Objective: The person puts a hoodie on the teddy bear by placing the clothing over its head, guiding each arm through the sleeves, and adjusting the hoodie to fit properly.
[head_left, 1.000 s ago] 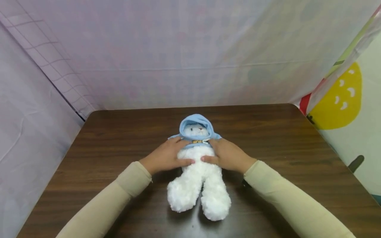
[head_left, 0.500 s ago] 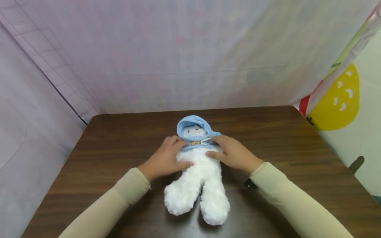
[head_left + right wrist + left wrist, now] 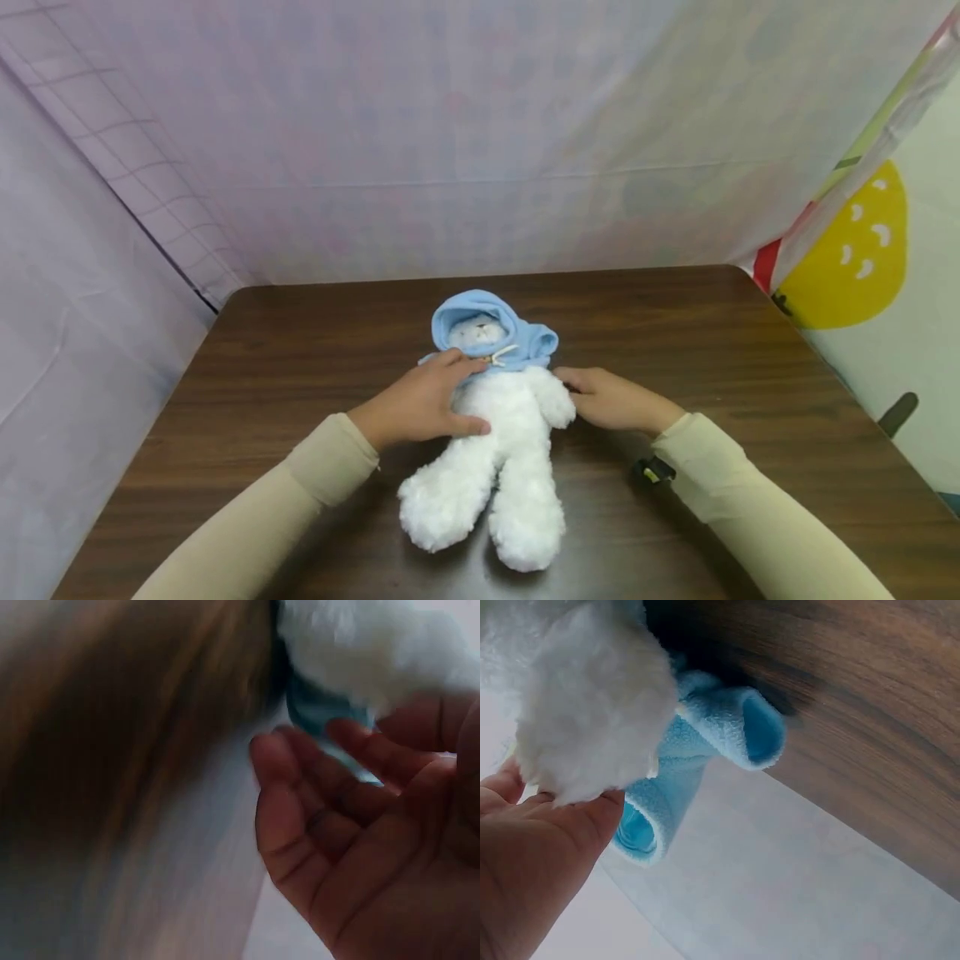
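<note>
- Hands, both bare, flank a white plush animal (image 3: 510, 425) that lies face up at the centre of the frame, feet towards the lower edge.
- Left hand (image 3: 420, 404): grips the toy's side, thumb on its belly, fingers bent over the hoodie hem.
- Right hand (image 3: 618, 400): rests beside the toy's arm (image 3: 557, 402), fingers loosely bent, palm bare, fingertips close against the fur.
- The toy looks light, soft and floppy, hard to damage. The torso should give the surest hold; the blue hoodie (image 3: 528, 352), bunched around head and chest, may slide if tugged alone.
- Both forearms, in cream sleeves (image 3: 255, 500), slant inward from the lower corners; a dark device (image 3: 654, 472) shows under the right wrist.
- Around them, a dark wood-grain table (image 3: 315, 358); behind, a pale curtain (image 3: 450, 125) fills the upper frame.
</note>
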Motion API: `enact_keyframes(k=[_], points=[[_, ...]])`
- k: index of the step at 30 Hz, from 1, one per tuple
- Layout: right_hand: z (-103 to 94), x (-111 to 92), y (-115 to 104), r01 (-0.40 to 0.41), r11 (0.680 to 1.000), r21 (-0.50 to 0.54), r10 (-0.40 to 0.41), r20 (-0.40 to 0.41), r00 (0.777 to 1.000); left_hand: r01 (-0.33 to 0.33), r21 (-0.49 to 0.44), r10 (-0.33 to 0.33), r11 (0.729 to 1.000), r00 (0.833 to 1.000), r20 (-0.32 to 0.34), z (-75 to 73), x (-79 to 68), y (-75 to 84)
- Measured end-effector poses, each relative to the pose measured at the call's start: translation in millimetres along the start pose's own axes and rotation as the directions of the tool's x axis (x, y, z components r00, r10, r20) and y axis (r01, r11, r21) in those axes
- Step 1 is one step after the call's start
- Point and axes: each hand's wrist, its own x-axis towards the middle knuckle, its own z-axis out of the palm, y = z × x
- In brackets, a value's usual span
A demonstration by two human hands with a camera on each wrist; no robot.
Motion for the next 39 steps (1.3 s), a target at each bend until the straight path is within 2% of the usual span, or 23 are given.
enact_keyframes(k=[2, 4, 8, 11, 15, 18, 21, 24, 26, 28, 29, 31, 34, 36, 39], points=[[4.8, 1, -2, 0.013, 0.995, 0.099, -0.017, 0.033, 0.999, -0.010, 0.009, 0.010, 1.000, 1.000, -0.007, 0.6, 0.4, -1.4], [8.4, 2, -7, -0.010, 0.980, 0.200, -0.002, 0.064, 0.998, -0.029, 0.015, 0.030, 0.999, 0.999, -0.031, 1.1, 0.9, -2.3], [14.9, 3, -14, 0.001, 0.946, 0.325, -0.032, 0.090, 0.995, -0.044, -0.013, 0.043, 0.999, 0.995, -0.092, 4.7, 2.7, -5.0], [12.5, 2, -19, 0.077, 0.954, 0.290, -0.087, 0.022, 0.996, -0.016, -0.066, 0.008, 0.998, 0.993, -0.119, 9.1, 5.4, -6.6], [-4.2, -3, -29, 0.147, 0.953, 0.265, -0.130, -0.079, 0.988, 0.003, -0.192, -0.038, 0.981, 0.982, -0.182, 13.9, 12.0, -6.3], [-18.6, -5, -39, 0.212, 0.953, 0.217, -0.185, -0.141, 0.973, -0.001, -0.299, -0.077, 0.954, 0.965, -0.250, 17.3, 17.8, -3.8], [-27.4, -5, -50, 0.269, 0.956, 0.115, -0.243, -0.201, 0.949, -0.003, -0.325, -0.096, 0.946, 0.953, -0.287, 23.4, 22.4, 0.1], [-27.2, -3, -60, 0.299, 0.954, -0.024, -0.297, -0.222, 0.929, 0.009, -0.285, -0.082, 0.959, 0.965, -0.248, 33.0, 23.0, 3.0], [-22.1, 0, -63, 0.315, 0.942, -0.120, -0.333, -0.200, 0.921, 0.010, -0.254, -0.054, 0.967, 0.985, -0.165, 38.8, 20.2, 3.5], [-15.8, 4, -63, 0.337, 0.920, -0.202, -0.371, -0.165, 0.914, 0.000, -0.198, -0.015, 0.980, 0.997, -0.070, 40.4, 14.7, 2.8], [-13.0, 5, -62, 0.349, 0.912, -0.217, -0.385, -0.151, 0.911, -0.019, -0.173, 0.016, 0.985, 1.000, -0.017, 37.9, 11.5, 2.2], [-8.7, 6, -60, 0.372, 0.908, -0.190, -0.402, -0.149, 0.904, -0.084, -0.125, 0.093, 0.989, 0.993, 0.072, 26.7, 3.3, 0.5], [-7.5, 3, -58, 0.380, 0.916, -0.130, -0.399, -0.202, 0.894, -0.157, -0.106, 0.170, 0.982, 0.977, 0.128, -0.9, -10.4, -3.9], [-7.5, 2, -58, 0.346, 0.932, -0.110, -0.363, -0.235, 0.902, -0.167, -0.124, 0.178, 0.978, 0.980, 0.089, -17.6, -17.1, -5.4], [-4.9, 2, -59, 0.219, 0.970, -0.109, -0.241, -0.256, 0.936, -0.166, -0.125, 0.158, 0.978, 0.985, -0.075, -27.7, -18.3, -2.2]])
